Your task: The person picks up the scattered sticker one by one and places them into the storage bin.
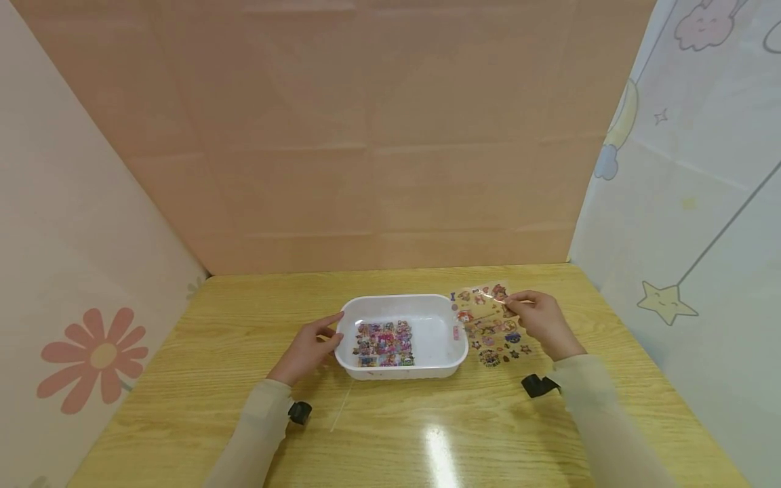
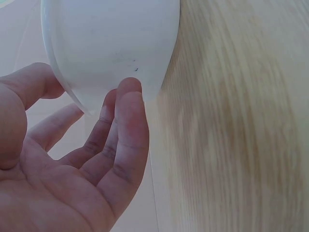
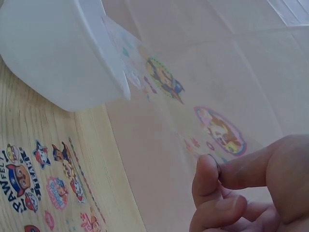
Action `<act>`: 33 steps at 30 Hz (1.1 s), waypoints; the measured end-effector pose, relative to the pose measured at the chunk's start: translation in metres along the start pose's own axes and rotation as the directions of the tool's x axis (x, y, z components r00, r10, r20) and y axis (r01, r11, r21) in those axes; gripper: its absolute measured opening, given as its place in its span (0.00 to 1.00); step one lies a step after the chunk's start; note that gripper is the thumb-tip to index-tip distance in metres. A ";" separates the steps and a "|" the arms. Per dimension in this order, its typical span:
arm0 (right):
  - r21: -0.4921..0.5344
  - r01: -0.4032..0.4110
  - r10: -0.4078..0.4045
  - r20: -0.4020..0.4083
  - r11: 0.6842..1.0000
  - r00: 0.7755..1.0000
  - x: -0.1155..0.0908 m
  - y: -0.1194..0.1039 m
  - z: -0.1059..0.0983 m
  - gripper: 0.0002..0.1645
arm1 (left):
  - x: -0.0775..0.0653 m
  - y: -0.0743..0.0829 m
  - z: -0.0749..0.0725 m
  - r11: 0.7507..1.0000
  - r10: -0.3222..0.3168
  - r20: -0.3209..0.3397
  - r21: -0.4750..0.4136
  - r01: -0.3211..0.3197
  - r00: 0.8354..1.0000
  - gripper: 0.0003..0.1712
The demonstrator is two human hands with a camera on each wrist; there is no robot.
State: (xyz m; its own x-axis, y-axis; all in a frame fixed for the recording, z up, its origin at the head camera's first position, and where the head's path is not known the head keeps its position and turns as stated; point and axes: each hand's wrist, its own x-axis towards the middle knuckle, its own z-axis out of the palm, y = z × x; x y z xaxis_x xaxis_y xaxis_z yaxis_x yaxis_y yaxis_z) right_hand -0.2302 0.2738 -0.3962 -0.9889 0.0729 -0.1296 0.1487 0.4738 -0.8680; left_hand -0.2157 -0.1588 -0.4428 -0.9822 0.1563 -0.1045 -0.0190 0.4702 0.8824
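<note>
A white plastic tub [image 1: 427, 373] stands on the table, with a patch of small colourful stickers [image 1: 384, 344] on the left of its floor. My left hand [image 1: 310, 349] grips the tub's left end; in the left wrist view its fingertips lie against the outer wall and the thumb is at the rim. Right of the tub, my right hand [image 1: 539, 320] pinches the edge of a clear sticker sheet [image 1: 482, 313] between thumb and finger. The sheet slants toward the tub's right rim. Below it, more printed stickers [image 3: 21, 181] lie on the table; I cannot tell whether they are a separate sheet.
The wood-grain table [image 1: 244, 325] meets a peach backdrop [image 1: 366, 169] behind and printed white panels on both sides. A thin clear strip [image 1: 342, 407] lies in front of the tub's left end. Black wrist cameras [image 1: 299, 412] sit by both sleeves.
</note>
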 end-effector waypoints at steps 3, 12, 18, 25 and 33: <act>0.007 0.001 -0.001 0.011 1.000 1.000 0.000 -0.002 0.004 0.22 | 0.000 0.000 0.000 1.000 0.001 0.002 0.001 -0.001 1.000 0.28; 0.007 0.039 -0.039 0.058 0.999 0.998 0.001 -0.005 0.017 0.21 | 0.000 -0.001 -0.001 1.000 0.013 0.009 -0.008 -0.013 1.000 0.28; -0.011 0.055 -0.054 0.080 0.998 0.995 -0.002 -0.012 0.024 0.20 | 0.001 -0.002 -0.001 1.000 0.020 0.009 -0.011 -0.020 1.000 0.28; -0.015 0.074 -0.072 0.087 0.997 0.994 -0.003 -0.016 0.031 0.20 | 0.001 -0.003 -0.001 1.000 0.018 0.008 -0.017 -0.018 1.000 0.29; -0.021 0.087 -0.084 0.116 0.996 0.990 -0.002 -0.020 0.042 0.17 | 0.000 -0.002 -0.001 1.000 0.010 0.003 -0.009 -0.010 1.000 0.28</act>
State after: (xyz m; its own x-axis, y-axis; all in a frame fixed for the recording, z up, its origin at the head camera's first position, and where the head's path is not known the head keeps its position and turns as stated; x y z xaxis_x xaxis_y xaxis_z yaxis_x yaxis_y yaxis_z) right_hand -0.2313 0.2273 -0.3991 -0.9915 -0.0693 -0.1105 0.0618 0.4966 -0.8658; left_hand -0.2161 -0.1604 -0.4441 -0.9818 0.1632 -0.0969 -0.0109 0.4610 0.8873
